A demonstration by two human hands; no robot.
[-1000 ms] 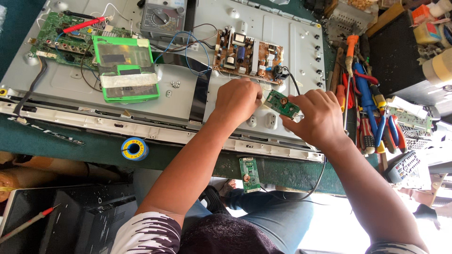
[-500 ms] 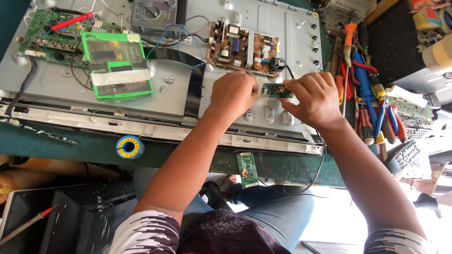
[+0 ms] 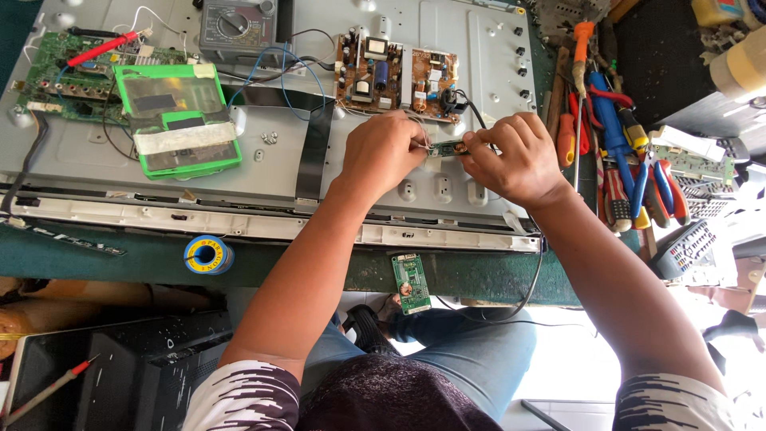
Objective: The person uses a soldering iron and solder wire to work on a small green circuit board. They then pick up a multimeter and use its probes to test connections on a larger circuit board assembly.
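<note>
Below the brown power board (image 3: 396, 73), bare grey panel (image 3: 479, 48) surrounds us; our left hand (image 3: 381, 153) and right hand (image 3: 511, 156) pinch the small green board (image 3: 448, 147), lengthwise left-right.

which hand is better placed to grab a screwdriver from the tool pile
Right. The right hand pinches the small green board beside the tool pile; the left hand, also on the board, sits farther away.

My green-topped workbench (image 3: 144, 259): grey metal television back panel (image 3: 447, 48) at 12 o'clock, blue-and-yellow solder spool (image 3: 208, 256) at 9, small green circuit board (image 3: 410, 283) centre, hand tools (image 3: 610, 136) at 2.
</note>
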